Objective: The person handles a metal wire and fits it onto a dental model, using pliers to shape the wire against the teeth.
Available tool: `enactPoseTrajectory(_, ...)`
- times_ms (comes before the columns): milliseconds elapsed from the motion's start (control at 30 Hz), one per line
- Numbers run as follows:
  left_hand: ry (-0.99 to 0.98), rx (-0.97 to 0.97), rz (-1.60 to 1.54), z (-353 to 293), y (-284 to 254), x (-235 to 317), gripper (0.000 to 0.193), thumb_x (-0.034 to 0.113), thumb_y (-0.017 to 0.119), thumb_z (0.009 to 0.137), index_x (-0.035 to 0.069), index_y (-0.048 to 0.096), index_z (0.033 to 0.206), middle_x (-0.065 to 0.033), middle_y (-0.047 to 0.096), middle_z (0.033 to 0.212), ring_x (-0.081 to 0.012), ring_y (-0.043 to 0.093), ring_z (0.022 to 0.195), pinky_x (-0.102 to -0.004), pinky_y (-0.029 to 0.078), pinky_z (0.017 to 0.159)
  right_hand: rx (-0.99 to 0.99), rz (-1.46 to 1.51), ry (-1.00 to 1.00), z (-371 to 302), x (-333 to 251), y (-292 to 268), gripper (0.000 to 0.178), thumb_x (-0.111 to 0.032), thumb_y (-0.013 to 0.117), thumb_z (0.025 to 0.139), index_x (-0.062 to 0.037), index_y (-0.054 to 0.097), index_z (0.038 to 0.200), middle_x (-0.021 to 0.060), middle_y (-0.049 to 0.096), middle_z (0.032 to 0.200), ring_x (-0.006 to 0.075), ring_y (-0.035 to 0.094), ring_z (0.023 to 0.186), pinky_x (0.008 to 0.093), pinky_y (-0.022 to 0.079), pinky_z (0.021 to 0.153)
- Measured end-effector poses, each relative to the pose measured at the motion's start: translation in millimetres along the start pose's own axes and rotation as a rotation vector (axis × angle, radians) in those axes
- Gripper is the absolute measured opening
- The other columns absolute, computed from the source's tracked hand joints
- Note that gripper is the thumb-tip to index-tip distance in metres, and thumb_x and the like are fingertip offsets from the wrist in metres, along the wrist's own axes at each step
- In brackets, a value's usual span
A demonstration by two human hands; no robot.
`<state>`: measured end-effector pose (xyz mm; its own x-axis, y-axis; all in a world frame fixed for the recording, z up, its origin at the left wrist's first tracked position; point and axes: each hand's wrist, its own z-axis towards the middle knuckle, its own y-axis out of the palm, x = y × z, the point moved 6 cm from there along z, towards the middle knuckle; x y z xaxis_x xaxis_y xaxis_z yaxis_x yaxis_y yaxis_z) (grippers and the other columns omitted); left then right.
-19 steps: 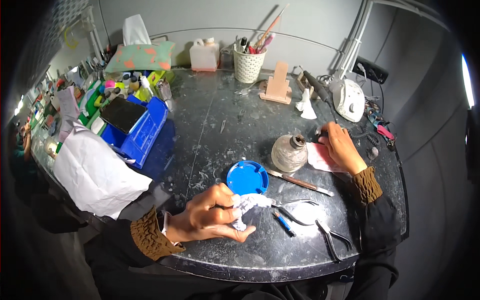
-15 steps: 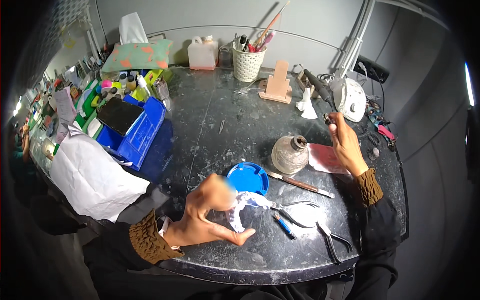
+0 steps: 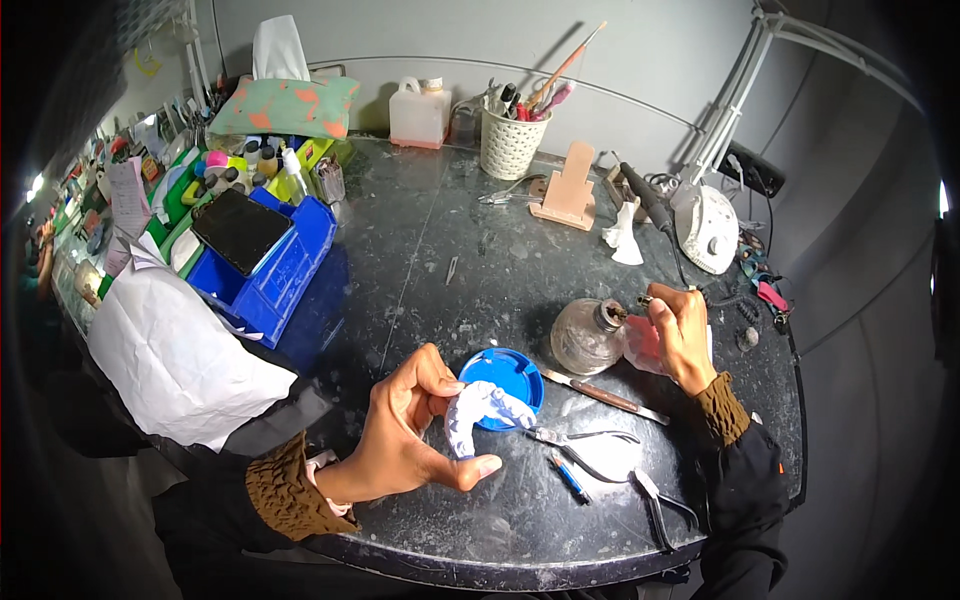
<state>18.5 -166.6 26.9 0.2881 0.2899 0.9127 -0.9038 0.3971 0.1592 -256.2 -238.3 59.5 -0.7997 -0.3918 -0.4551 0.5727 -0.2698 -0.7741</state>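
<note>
My left hand [image 3: 400,430] grips a horseshoe-shaped, pale lilac-white dental cast [image 3: 460,425] between thumb and fingers, over the near edge of a round blue dish [image 3: 520,368]. My right hand [image 3: 684,338] is closed in a pinch on a small dark metallic piece [image 3: 643,300]; its exact kind is too small to tell. That piece is just right of the mouth of a round glass spirit lamp [image 3: 580,342], whose neck looks brown and crusted. Behind the right hand lies a pink wax sheet [image 3: 643,346], partly hidden.
A wooden-handled wax knife [image 3: 610,398], pliers [image 3: 585,440], a second pair of pliers [image 3: 655,510] and a short blue pencil [image 3: 571,480] lie near the front. A blue bin [image 3: 285,275] and crumpled white paper [image 3: 185,355] are left. A white pen cup [image 3: 513,145] stands behind.
My right hand has come down and nearer to the lamp's mouth, still pinching the small piece. My left hand has turned, so the cast shows more fully.
</note>
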Motion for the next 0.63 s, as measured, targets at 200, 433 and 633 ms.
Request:
enactPoseTrajectory(200,-0.069,0.012,-0.068,0,-4,-4,0.057,0.006,0.084,0.055,0.008,0.039,0.090,-0.0017,0.036,0.088,-0.0065,0.043,0.082,-0.0204,0.038,0.073,0.071,-0.042,-0.120,-1,-7,-5,0.043,-0.041,0.049,0.078,-0.0025,0.048,0.060,0.0141,0.051,0.050,0.0321,0.054,0.049,0.0381,0.039,0.046)
enactPoseTrajectory(433,-0.122,0.024,-0.116,-1,-4,-11,0.059,0.008,0.084,0.054,0.009,0.038,0.091,-0.0004,0.036,0.088,-0.0054,0.041,0.079,-0.0201,0.035,0.073,0.007,0.015,-0.028,-3,0,-1,0.041,-0.042,0.054,0.075,-0.0036,0.047,0.062,0.0114,0.046,0.048,0.0289,0.050,0.043,0.0363,0.037,0.045)
enactPoseTrajectory(633,-0.178,0.040,-0.135,-2,-7,-15,0.059,0.006,0.083,0.054,0.009,0.038,0.091,-0.0002,0.036,0.087,-0.0051,0.041,0.079,-0.0199,0.035,0.072,0.043,-0.078,-0.141,-6,1,1,0.042,-0.045,0.046,0.081,-0.0052,0.050,0.070,0.0142,0.052,0.054,0.0330,0.053,0.048,0.0393,0.038,0.046)
